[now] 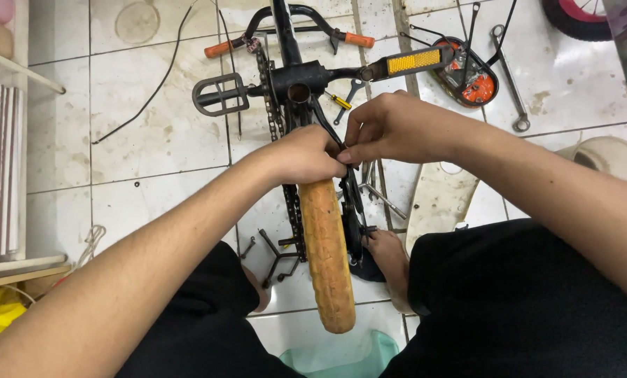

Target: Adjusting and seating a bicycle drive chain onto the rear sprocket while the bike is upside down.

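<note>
From the head camera, the left hand [306,155] is curled shut over the top of the tyre [325,252], its fingers pressed against the black frame [301,80] of a small bicycle; the right hand [387,126] is closed in a pinch, fingertips [346,155] meeting those of the left on a small dark part at the frame, though what exactly they pinch is too small to tell; both forearms come in from the lower corners and meet at the middle.

The bicycle lies upside down on a white tiled floor [159,140], dirty with brown stains; wrenches [509,77] and a small yellow-handled screwdriver [339,101] lie scattered near it; an orange and black casing [467,73] lies at the upper right, just beside a wrench; a thin black cable [152,91] runs across the tiles at the left; a bare foot [390,262] rests just beside the wheel.

The tyre is orange-brown, worn and ribbed, pointing toward the person between the knees; the chain [268,91] runs beside it; one grey pedal [219,94] sticks out left, and a pedal with a yellow reflector [411,63] sticks out right; the handlebar [292,24] has orange grips.
</note>
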